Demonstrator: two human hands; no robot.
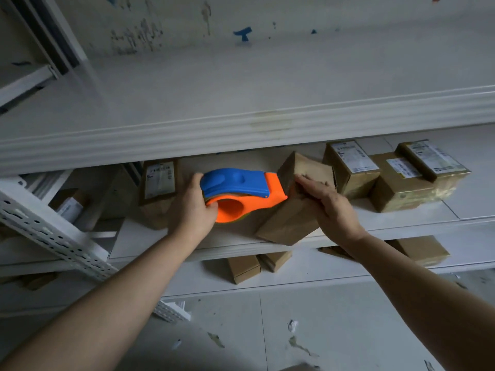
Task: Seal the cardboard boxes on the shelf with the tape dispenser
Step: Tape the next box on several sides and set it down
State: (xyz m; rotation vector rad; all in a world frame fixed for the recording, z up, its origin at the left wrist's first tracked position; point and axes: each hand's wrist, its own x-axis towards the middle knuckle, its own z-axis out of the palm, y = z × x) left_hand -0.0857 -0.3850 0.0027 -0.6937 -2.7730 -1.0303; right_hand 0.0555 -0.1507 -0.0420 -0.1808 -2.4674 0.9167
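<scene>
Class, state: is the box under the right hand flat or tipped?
Tipped: the box leans aslant on the shelf under the right hand.

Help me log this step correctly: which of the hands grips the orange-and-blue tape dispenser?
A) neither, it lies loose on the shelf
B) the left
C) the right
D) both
B: the left hand curls round the rear of the tape dispenser, while the right hand lies with its fingers on the tilted cardboard box.
</scene>
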